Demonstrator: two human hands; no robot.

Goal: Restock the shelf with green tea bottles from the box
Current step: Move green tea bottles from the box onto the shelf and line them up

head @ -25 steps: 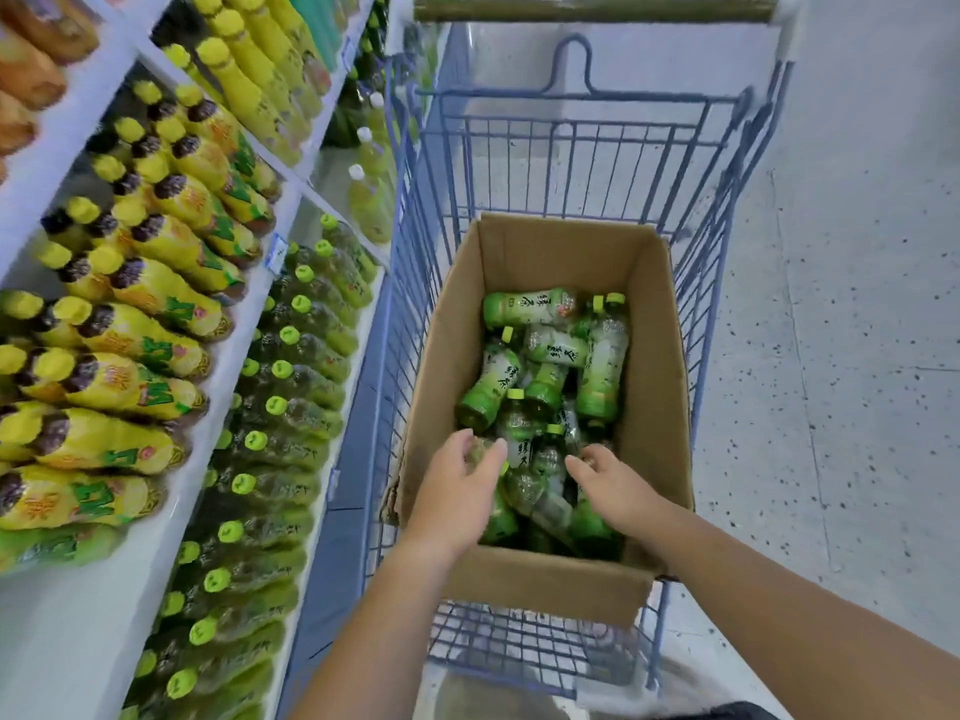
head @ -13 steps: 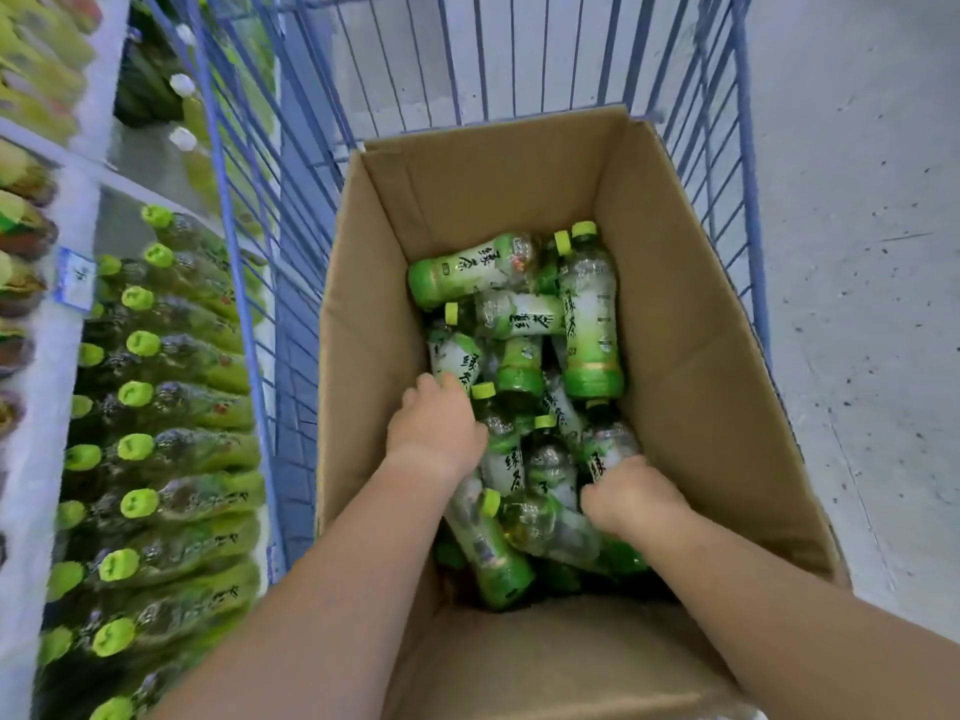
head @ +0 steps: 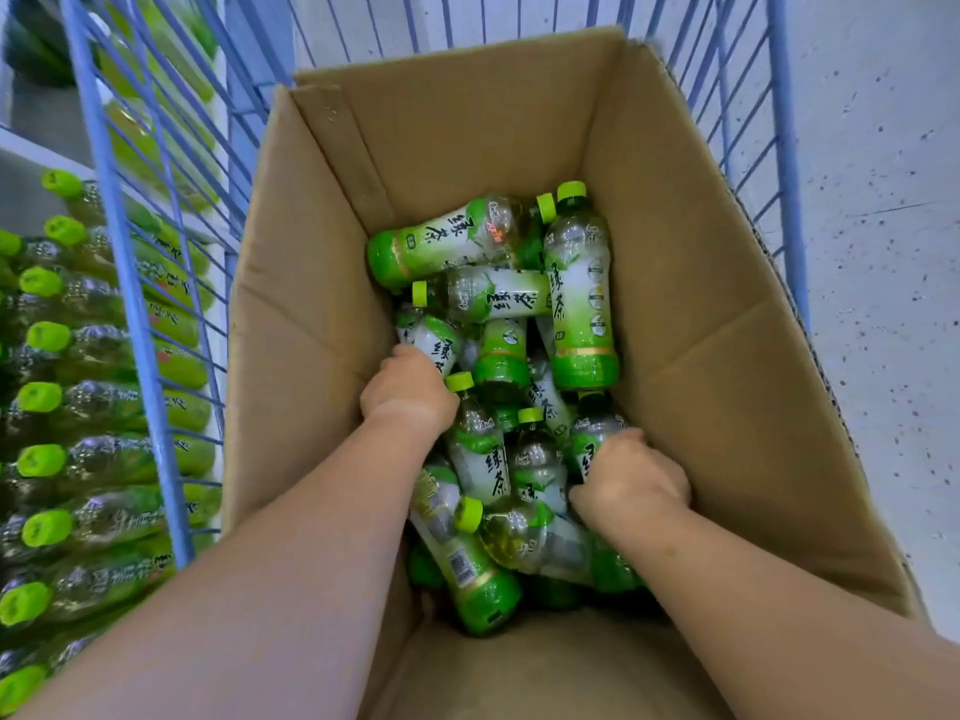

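Green tea bottles (head: 581,298): a loose heap on the floor of the box (head: 701,314), lying crosswise at mixed angles, none standing. Judgement: they have to be picked out singly, not lifted as a row.

Cart (head: 119,252): blue wire, carries the box. It stands close along the shelf (head: 26,148) on the left, probably to keep the carry short.

Box: top open. The heap runs from its far wall to its near wall, and the side walls stand bare above it.

Shelf stock (head: 98,407): the same bottles in rows, lime caps toward the aisle, seen through the cart's wire.

Both forearms reach in over the box's near edge.

Left hand (head: 408,394): by the box's left wall, back of the hand up, fingers bent down into the heap against a white-labelled bottle (head: 434,348). The fingertips are hidden, so I cannot tell whether it has a hold.

Right hand (head: 631,478): toward the near right corner, fingers curled round the near-right bottle (head: 592,439), thumb on the near side. Judgement: one bottle per hand halves the trips to the shelf.
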